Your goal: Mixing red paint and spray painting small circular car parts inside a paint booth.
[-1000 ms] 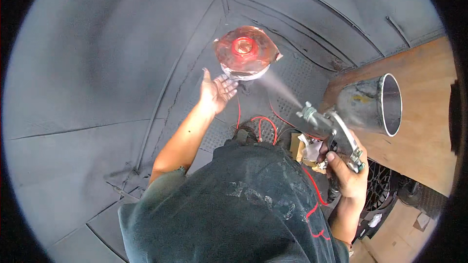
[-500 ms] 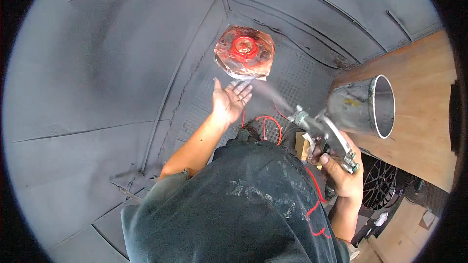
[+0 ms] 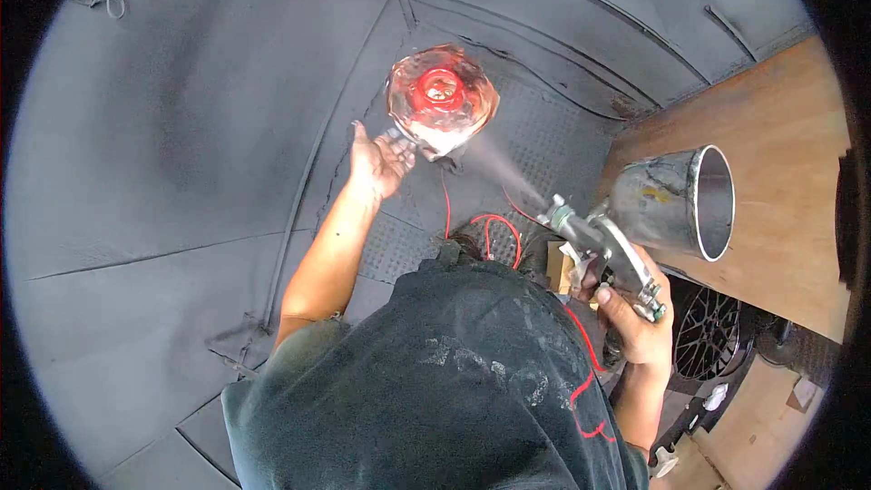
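Between grey walls (image 3: 200, 109): spraying in hand, seemingly

Wood board (image 3: 771, 154) stands to your right. A red-centred disc (image 3: 442, 91) sits ahead, mist (image 3: 504, 168) meeting its pale lower rim (image 3: 440, 142). Your right hand (image 3: 642, 334) grips the gun (image 3: 626, 263); your left hand (image 3: 381, 165), palm up, fingers spread, lies just beside the disc. Next pass likely calls for a steady nozzle (image 3: 560, 212). Hidden: disc's support. Unclear: trigger; whether left fingers touch.

A metallic spray gun (image 3: 594, 243) issues pale mist (image 3: 508, 170) from its nozzle (image 3: 559, 212). Its stained grey cup (image 3: 655, 201) sits at the gun's upper right, mouth facing right. Upper left of the gun is a roundish, crinkled reddish piece (image 3: 442, 107), red-ringed centrally, whitish along its near edge.
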`<state>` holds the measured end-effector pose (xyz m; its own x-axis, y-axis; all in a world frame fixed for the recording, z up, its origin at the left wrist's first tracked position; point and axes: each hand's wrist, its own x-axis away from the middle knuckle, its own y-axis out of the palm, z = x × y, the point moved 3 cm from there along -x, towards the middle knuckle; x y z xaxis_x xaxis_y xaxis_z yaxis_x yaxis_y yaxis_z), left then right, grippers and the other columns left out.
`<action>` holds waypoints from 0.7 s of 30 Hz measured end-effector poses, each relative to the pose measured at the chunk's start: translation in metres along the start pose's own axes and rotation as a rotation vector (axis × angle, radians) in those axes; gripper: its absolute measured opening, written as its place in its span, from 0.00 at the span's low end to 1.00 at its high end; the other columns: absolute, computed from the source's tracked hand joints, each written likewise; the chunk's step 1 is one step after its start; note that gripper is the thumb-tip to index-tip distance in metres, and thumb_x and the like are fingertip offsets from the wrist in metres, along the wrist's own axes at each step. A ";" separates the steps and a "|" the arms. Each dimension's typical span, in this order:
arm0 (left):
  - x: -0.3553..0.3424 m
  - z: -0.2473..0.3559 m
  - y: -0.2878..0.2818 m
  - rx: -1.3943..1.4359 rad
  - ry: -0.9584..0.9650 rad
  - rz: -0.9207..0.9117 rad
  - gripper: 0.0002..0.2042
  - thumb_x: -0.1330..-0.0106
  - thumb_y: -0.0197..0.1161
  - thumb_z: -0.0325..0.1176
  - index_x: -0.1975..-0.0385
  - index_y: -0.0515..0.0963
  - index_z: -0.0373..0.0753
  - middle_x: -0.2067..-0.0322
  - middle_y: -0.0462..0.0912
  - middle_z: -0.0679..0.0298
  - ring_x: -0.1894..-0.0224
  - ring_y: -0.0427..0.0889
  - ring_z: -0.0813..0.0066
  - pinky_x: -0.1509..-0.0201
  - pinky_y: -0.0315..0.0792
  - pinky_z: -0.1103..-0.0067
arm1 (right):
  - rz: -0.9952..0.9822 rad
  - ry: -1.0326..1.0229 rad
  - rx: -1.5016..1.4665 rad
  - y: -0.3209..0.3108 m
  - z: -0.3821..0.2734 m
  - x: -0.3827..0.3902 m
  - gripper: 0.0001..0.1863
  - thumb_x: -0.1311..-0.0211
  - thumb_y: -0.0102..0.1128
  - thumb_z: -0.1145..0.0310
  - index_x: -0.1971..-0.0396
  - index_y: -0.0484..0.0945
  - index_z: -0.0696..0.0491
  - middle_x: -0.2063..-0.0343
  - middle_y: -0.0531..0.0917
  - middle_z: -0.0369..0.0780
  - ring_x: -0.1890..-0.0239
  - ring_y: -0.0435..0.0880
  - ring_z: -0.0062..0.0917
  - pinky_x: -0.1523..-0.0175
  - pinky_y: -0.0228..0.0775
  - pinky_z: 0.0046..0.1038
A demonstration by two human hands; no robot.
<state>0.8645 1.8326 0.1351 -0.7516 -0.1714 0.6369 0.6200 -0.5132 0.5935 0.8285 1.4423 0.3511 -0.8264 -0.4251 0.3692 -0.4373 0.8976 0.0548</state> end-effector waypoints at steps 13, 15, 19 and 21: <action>0.024 -0.062 0.022 0.187 0.000 0.052 0.44 0.33 0.29 0.70 0.37 0.57 0.30 0.40 0.66 0.49 0.40 0.68 0.55 0.36 0.61 0.63 | -0.109 -0.012 -0.069 0.004 -0.006 -0.005 0.31 0.44 0.64 0.74 0.39 0.66 0.61 0.64 0.82 0.41 0.64 0.81 0.23 0.67 0.71 0.20; 0.026 -0.066 0.030 0.200 -0.060 -0.064 0.44 0.33 0.27 0.70 0.38 0.59 0.31 0.43 0.68 0.48 0.43 0.70 0.56 0.38 0.63 0.64 | -0.119 0.017 -0.046 0.007 -0.003 -0.009 0.30 0.44 0.64 0.73 0.40 0.67 0.61 0.64 0.82 0.40 0.65 0.81 0.23 0.63 0.72 0.21; 0.024 -0.058 0.031 0.241 -0.028 -0.038 0.45 0.35 0.27 0.72 0.41 0.63 0.31 0.49 0.73 0.51 0.43 0.71 0.58 0.39 0.63 0.65 | 0.058 -0.104 0.050 -0.002 -0.009 -0.017 0.26 0.43 0.60 0.77 0.42 0.69 0.61 0.65 0.80 0.37 0.63 0.78 0.21 0.56 0.72 0.25; 0.023 -0.053 0.027 0.206 -0.066 0.005 0.46 0.35 0.27 0.72 0.39 0.60 0.30 0.45 0.71 0.49 0.42 0.70 0.57 0.36 0.60 0.63 | 0.093 -0.122 -0.022 -0.008 -0.013 -0.014 0.27 0.44 0.60 0.77 0.42 0.68 0.61 0.65 0.80 0.38 0.63 0.79 0.21 0.55 0.72 0.24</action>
<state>0.8518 1.7705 0.1394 -0.7359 -0.1146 0.6673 0.6620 -0.3287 0.6736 0.8484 1.4425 0.3577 -0.9005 -0.3496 0.2585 -0.3499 0.9356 0.0463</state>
